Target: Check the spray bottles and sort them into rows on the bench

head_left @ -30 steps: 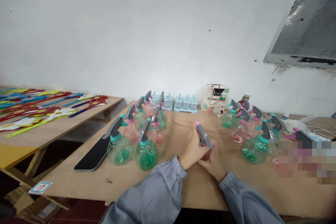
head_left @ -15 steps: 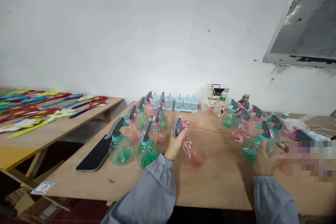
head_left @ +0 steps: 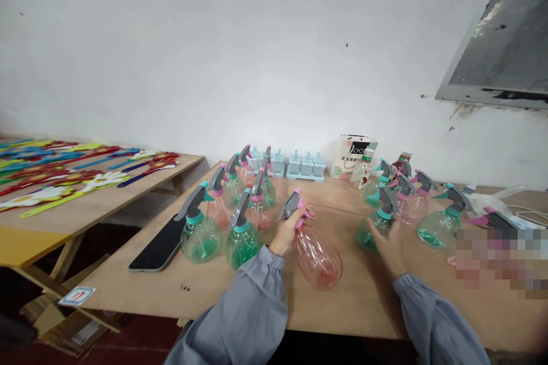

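Observation:
My left hand (head_left: 286, 232) grips the neck of a pink spray bottle (head_left: 315, 255) with a grey and pink trigger head, held tilted just above the wooden table (head_left: 368, 302). My right hand (head_left: 389, 243) is closed around a green spray bottle (head_left: 371, 229) with a teal collar, which sits on the table apart from the group at the right. A cluster of green and pink spray bottles (head_left: 231, 211) stands just left of my left hand. Another cluster of spray bottles (head_left: 422, 205) stands to the right.
A black phone (head_left: 160, 244) lies at the table's left edge. Blue moulds (head_left: 295, 166), a carton (head_left: 353, 158) and a small bottle stand along the wall. A second table (head_left: 85, 202) at the left carries colourful hand-shaped clappers. Plastic bags lie at the far right.
My right hand has drawn a green bottle leftward, out of the right cluster toward the middle. My left hand has kept the pink bottle, lowering it slightly and tilting it more.

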`<state>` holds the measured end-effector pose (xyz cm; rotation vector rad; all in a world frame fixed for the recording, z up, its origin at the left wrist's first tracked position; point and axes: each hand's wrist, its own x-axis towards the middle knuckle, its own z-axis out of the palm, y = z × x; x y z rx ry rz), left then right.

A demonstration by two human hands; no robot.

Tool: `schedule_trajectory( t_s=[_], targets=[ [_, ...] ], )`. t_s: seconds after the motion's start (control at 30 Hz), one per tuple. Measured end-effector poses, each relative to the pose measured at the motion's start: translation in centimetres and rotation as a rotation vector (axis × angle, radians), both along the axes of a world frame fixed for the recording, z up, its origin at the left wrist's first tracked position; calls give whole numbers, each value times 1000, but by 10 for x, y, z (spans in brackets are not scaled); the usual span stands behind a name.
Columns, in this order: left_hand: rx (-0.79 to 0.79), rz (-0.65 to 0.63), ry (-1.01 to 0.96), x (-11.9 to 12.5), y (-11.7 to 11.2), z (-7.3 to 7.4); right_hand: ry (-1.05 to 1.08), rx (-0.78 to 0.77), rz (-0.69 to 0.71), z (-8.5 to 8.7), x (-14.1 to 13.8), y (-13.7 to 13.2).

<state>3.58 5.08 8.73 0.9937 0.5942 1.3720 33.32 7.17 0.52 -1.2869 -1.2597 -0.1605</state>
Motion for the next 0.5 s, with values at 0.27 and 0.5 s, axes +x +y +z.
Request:
schedule_trajectory(
  t_s=[0.27,0.5],
  targets=[
    [100,-34,78,3,1,-5,-29,20,26,-5,-24,36],
    [131,-76,65,2,-2,-1,19,51,7,-5,-31,40]
  ],
)
